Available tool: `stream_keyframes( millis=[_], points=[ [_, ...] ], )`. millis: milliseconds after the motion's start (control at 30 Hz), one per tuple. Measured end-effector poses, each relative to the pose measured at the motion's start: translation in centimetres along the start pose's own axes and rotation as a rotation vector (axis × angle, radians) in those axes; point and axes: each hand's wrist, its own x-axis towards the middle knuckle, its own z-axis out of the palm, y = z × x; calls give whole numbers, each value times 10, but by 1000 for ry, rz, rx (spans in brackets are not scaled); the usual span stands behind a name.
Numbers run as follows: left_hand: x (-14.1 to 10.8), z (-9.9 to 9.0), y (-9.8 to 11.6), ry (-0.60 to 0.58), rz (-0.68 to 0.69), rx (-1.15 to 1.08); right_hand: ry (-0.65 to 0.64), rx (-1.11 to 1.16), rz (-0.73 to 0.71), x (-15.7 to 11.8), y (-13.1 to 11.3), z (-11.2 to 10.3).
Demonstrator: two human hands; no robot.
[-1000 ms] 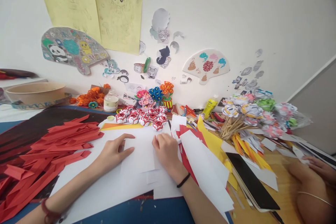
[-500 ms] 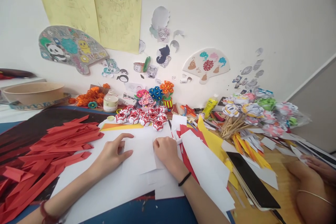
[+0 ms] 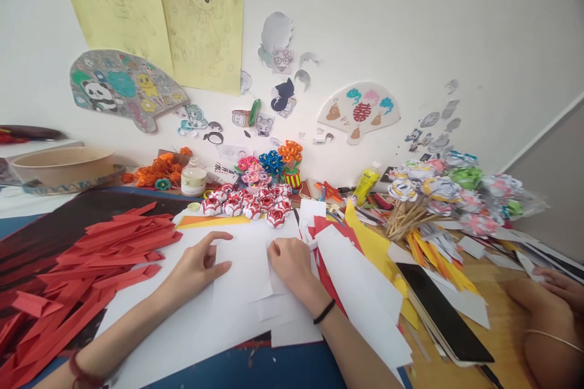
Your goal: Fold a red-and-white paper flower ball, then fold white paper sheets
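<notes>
A small white paper sheet (image 3: 241,267) lies between my hands on a larger white sheet (image 3: 182,328). My left hand (image 3: 194,264) rests at its left edge, thumb and index finger spread apart. At the right edge my right hand (image 3: 289,261) is closed with the fingertips against the paper, and its inner fingers are hidden. White paper slips (image 3: 271,308) lie just below the right hand. Several red-and-white paper flowers (image 3: 252,209) sit beyond both hands.
Folded red paper strips (image 3: 104,255) pile up on the left. White sheets (image 3: 356,279), yellow paper (image 3: 360,228) and a phone (image 3: 444,313) lie on the right. Paper flowers on sticks (image 3: 401,219) stand behind the phone. Another person's hand (image 3: 559,285) is at far right.
Both hands keep nearly the same place and pose. The view has shifted slightly; no object has clearly been moved.
</notes>
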Motion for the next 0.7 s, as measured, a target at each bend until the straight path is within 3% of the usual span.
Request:
stream_keyframes(
  millis=[300,700],
  points=[
    [-7,-2,-3,-46,48,119,154,31,-7,-18,-13,7],
    [-10,-6,-8,-78,0,-44,160,43,-16,-18,-12,8]
  ],
)
